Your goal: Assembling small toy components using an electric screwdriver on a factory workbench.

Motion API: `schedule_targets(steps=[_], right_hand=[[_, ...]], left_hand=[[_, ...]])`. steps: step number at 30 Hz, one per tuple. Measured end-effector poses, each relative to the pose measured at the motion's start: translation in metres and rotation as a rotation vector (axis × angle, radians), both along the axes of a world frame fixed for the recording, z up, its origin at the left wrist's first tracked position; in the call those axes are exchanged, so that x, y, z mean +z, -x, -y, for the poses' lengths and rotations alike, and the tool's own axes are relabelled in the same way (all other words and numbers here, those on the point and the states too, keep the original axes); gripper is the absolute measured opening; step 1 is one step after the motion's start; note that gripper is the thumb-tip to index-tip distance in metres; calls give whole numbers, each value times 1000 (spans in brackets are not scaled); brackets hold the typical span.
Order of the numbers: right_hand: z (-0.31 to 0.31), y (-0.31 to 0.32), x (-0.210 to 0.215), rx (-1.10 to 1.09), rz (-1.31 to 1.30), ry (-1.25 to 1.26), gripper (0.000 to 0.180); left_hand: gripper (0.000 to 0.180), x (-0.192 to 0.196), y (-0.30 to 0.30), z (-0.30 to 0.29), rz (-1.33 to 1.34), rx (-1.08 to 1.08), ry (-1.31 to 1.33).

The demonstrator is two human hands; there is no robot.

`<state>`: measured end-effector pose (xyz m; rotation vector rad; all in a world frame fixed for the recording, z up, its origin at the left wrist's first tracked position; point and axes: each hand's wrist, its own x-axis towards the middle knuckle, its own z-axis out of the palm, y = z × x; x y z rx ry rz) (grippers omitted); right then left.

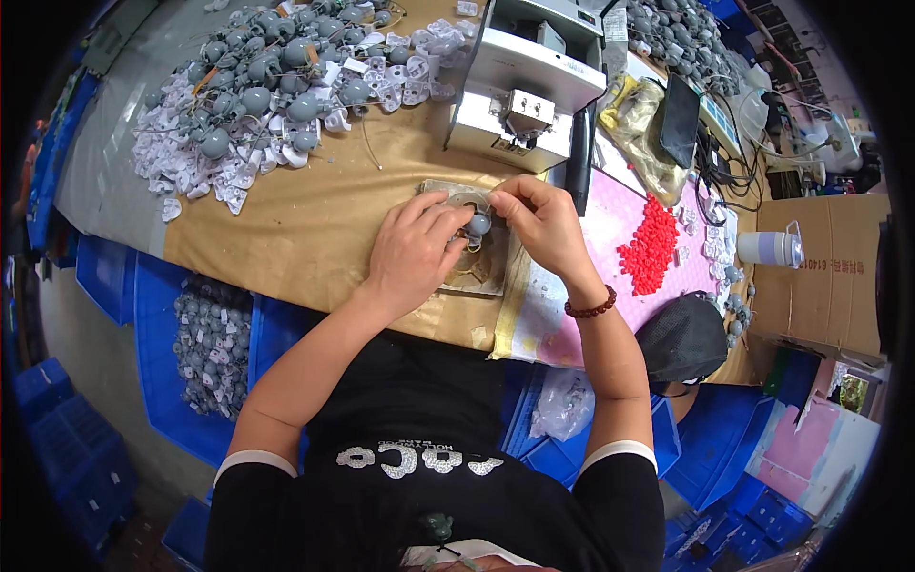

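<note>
Both my hands meet over a worn square pad (503, 276) on the brown-paper-covered table (305, 229). A small grey round part (478, 224) sits between the fingertips of my left hand (412, 250) and my right hand (543, 221), and both hands pinch it. My right wrist wears a dark red bead bracelet (591, 308). Whatever lies under my fingers on the pad is hidden.
A heap of grey round parts and white plastic pieces (276, 86) lies at the far left. A white machine (524, 81) stands just beyond my hands. Red beads (650, 250) lie on a pink sheet at the right. Blue crates (205, 343) sit below the table edge.
</note>
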<state>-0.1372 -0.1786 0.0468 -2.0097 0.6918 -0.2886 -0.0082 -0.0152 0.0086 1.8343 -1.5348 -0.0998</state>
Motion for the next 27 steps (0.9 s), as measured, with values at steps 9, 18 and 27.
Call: schedule_targets(steps=[9, 18, 27], right_hand=[[6, -6, 2, -170, 356, -428, 19], [39, 51, 2, 62, 25, -297, 25], [61, 99, -12, -125, -36, -308, 23]], left_hand=[[34, 13, -8, 2, -216, -50, 88], [36, 115, -117, -161, -150, -220, -874], [41, 58, -124, -34, 198, -34, -334]])
